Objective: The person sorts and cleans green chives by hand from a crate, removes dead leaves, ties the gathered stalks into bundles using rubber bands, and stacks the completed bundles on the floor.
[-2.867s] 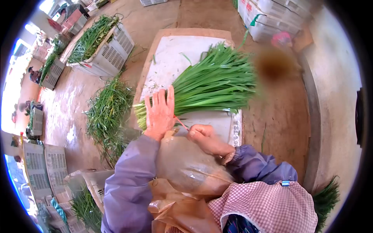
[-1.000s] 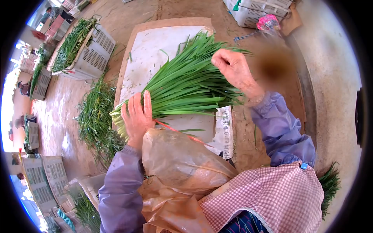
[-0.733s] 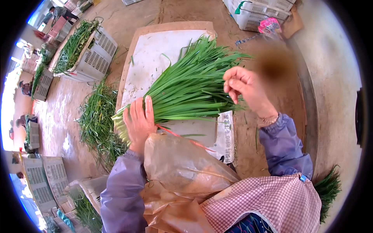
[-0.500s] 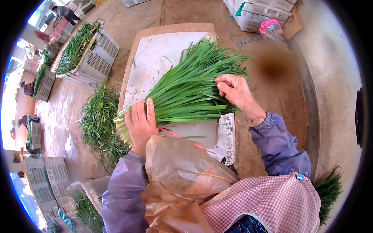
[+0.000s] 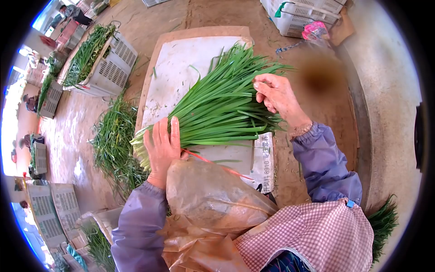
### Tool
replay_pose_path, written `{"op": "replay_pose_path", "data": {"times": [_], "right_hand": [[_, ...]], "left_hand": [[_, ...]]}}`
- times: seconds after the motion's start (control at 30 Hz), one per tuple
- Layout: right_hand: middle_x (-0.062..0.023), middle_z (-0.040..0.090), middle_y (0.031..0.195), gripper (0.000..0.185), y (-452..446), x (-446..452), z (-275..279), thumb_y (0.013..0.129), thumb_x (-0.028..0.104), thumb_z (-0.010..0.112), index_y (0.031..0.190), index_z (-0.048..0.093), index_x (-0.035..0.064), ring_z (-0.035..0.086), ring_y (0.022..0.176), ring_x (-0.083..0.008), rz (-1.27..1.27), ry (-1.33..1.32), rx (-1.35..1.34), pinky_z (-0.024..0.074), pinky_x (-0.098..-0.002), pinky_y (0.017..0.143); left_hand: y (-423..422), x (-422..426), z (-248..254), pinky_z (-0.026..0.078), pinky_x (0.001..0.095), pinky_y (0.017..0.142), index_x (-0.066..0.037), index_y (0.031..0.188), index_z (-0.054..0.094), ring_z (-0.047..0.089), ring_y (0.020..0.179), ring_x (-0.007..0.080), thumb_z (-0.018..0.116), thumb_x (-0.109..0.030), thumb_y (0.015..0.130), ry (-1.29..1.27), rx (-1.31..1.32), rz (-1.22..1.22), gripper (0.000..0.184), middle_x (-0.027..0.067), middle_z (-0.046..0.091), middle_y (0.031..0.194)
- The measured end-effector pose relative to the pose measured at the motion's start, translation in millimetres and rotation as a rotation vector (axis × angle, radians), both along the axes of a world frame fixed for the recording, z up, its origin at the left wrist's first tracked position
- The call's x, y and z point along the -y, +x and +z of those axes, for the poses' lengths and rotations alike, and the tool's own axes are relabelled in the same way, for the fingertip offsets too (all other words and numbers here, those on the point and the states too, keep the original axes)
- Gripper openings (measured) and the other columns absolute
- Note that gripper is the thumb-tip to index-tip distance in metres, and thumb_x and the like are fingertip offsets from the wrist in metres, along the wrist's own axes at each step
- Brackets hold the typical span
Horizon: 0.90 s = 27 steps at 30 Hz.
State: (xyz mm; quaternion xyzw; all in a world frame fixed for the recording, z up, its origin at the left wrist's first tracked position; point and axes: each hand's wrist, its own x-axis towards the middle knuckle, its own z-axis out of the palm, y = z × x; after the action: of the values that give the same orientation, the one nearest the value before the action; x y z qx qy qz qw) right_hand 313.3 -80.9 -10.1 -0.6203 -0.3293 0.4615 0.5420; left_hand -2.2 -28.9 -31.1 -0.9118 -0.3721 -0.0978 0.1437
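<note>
A fanned bundle of long flat green leaves with pale stem ends, looking like garlic chives (image 5: 213,104), lies on a white board (image 5: 174,59). My left hand (image 5: 162,145) rests flat across the stems near their pale ends, fingers stretched out. Above the right edge of the leaves, my right hand (image 5: 282,97) is closed in a pinch; what its fingertips hold, if anything, cannot be made out. A thin red strip (image 5: 217,164) runs from beside my left hand over the board's near part. Brownish plastic sheeting (image 5: 213,195) covers my lap.
Loose greens (image 5: 118,145) are heaped on the floor left of the board. A white crate (image 5: 111,65) full of greens stands beyond them. More crates (image 5: 301,18) are stacked at the far right, by a pink bag (image 5: 316,31). Other people are in the left background.
My right hand has moved slightly up and away from the leaves, still pinched. My left hand has shifted a little left and down, staying on the stems.
</note>
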Motion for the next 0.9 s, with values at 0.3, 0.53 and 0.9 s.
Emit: {"op": "replay_pose_path", "data": {"times": [0.3,0.53,0.9], "right_hand": [[-0.0025,0.057,0.059,0.011,-7.6,-16.5,-17.1,0.088,0.005,0.056,0.078,0.056,-0.0002,0.052,0.049,-0.0086,0.167,0.010,0.505,0.0363,-0.0252,0.042],[-0.0043,0.058,0.067,0.014,3.1,5.0,-14.4,0.094,0.016,0.052,0.089,0.055,0.0038,0.050,0.045,-0.0076,-0.136,0.231,-0.205,0.0420,-0.0229,0.038],[-0.0043,0.059,0.064,0.009,-10.1,14.6,-19.8,0.089,0.009,0.056,0.091,0.058,0.0009,0.043,0.039,-0.0059,0.178,-0.030,0.092,0.0315,-0.0218,0.033]], "left_hand": [[8.2,-17.9,54.8,0.030,0.0462,0.097,-0.004,0.141,0.026,0.044,0.115,0.0301,0.086,-0.038,0.043,-0.217,-0.035,-0.086,0.120,0.0160,0.044,0.125],[9.4,-33.9,35.4,0.032,0.0449,0.095,-0.003,0.141,0.025,0.049,0.107,0.0304,0.086,-0.037,0.045,-0.392,0.064,-0.122,0.118,0.0143,0.048,0.121],[4.1,-38.4,37.7,0.039,0.0444,0.088,0.001,0.141,0.021,0.055,0.097,0.0333,0.085,-0.038,0.046,-0.526,0.069,-0.185,0.121,0.0180,0.053,0.114]]}}
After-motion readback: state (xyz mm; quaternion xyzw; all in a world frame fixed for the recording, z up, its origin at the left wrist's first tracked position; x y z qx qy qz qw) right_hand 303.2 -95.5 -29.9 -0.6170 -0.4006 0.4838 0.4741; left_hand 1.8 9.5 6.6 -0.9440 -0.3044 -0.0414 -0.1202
